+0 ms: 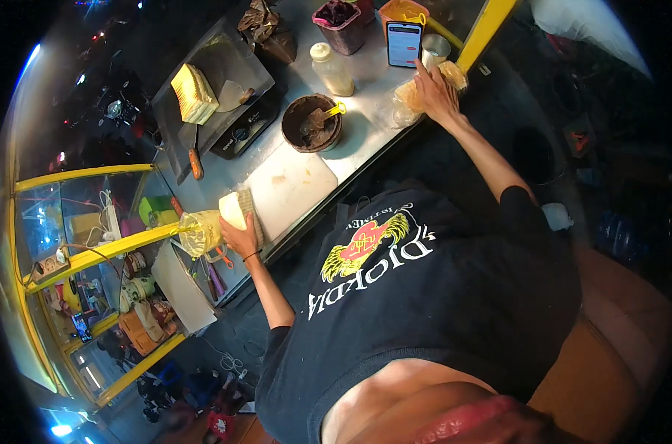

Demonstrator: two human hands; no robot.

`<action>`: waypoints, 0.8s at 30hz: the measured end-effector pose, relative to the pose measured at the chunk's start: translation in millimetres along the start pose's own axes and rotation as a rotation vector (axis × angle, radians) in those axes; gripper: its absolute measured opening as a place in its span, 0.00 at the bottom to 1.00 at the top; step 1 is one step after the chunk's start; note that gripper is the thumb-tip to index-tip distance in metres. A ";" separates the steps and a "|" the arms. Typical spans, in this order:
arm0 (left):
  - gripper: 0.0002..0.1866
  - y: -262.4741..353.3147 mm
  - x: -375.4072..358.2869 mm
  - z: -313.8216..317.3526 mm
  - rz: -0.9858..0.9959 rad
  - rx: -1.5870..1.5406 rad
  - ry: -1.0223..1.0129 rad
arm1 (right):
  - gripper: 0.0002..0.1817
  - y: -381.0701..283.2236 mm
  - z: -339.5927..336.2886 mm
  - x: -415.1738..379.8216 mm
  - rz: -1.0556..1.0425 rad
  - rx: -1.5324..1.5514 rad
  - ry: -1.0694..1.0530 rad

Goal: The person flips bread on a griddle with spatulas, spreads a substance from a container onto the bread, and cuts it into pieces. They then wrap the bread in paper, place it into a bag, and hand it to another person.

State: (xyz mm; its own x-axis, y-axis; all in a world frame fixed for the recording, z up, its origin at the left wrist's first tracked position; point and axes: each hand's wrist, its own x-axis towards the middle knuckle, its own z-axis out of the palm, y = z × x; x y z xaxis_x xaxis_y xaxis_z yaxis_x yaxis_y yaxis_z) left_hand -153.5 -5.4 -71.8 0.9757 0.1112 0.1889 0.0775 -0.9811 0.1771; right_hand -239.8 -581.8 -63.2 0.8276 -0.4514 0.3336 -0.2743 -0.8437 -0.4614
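My left hand [240, 238] is closed round pale bread [234, 210] at the near left end of a white board [291, 179]. A clear plastic bag [200, 232] lies beside that hand. My right hand [436, 95] has its fingers apart, with the index fingertip at the lower edge of an upright phone [404, 44] whose screen is lit. Below its palm and fingers are plastic-wrapped packets [405, 103]. Between my hands stands a brown tub [311, 124] of dark spread, with a yellow-handled spatula [336, 110] in it.
A griddle [232, 63] holds a toasted bread block [194, 94]. A wooden-handled tool [196, 164] lies by it. Behind the tub are a bottle [331, 69], a dark-filled container [341, 28] and an orange tub [404, 10]. Yellow frame bars [99, 255] border the left.
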 end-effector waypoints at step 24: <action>0.55 69.3 -1.3 -35.0 0.392 -1.314 -0.143 | 0.25 -353.0 44.4 -86.3 -0.337 0.937 -0.210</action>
State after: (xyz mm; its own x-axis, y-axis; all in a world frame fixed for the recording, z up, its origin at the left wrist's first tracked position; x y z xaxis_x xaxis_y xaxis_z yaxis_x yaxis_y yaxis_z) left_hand -156.5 -68.0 -25.9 0.9071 -0.2305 0.3522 -0.3758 -0.0667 0.9243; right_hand -192.7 -232.1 34.4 0.8848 -0.0962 0.4560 0.4087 -0.3100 -0.8584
